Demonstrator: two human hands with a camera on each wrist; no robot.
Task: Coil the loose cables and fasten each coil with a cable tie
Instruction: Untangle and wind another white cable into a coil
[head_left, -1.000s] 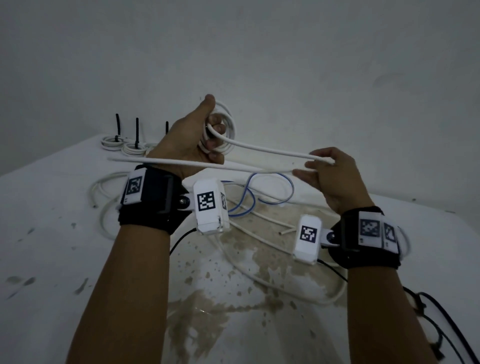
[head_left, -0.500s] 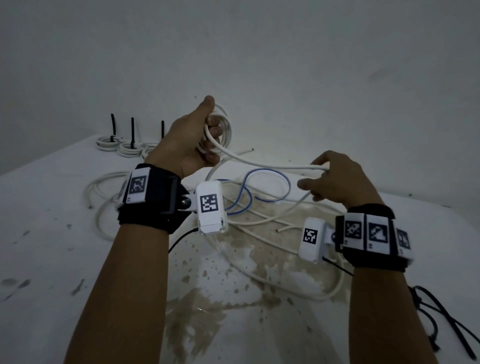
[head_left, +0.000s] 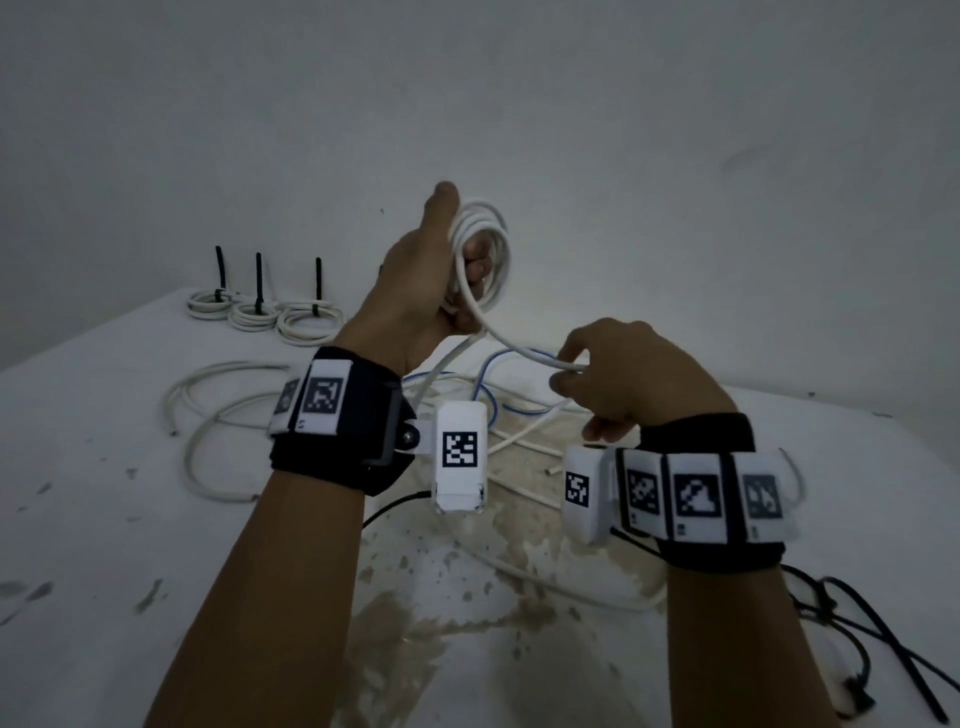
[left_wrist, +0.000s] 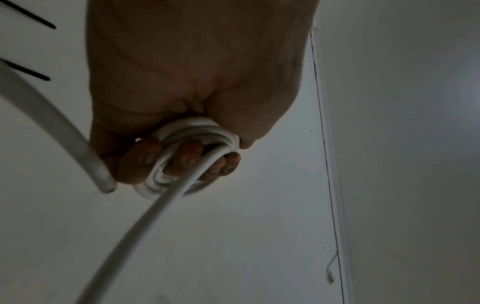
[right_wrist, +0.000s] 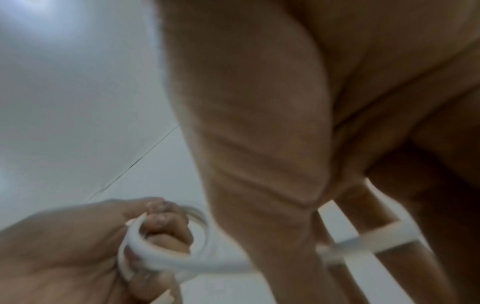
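My left hand (head_left: 441, 280) is raised above the table and grips a small coil of white cable (head_left: 485, 249), fingers curled through its loops (left_wrist: 192, 152). One short cut end (left_wrist: 103, 181) sticks out beside the fingers. The free length of the same cable (head_left: 519, 351) curves down and right to my right hand (head_left: 602, 374), which pinches it between thumb and fingers. The right wrist view is blurred; it shows the coil (right_wrist: 161, 253) in the left hand and the cable running under my thumb.
Three finished white coils (head_left: 260, 312) with upright black ties (head_left: 258, 275) stand at the back left of the white, stained table (head_left: 104, 519). Loose white cables (head_left: 208, 415) and a blue cable (head_left: 488, 374) lie beneath my hands. Black wrist-camera leads (head_left: 857, 649) trail at the right.
The straight span of cable between my hands has been drawn in toward the coil. My right hand has moved down and closer to the left hand. The coil has gained a loop.
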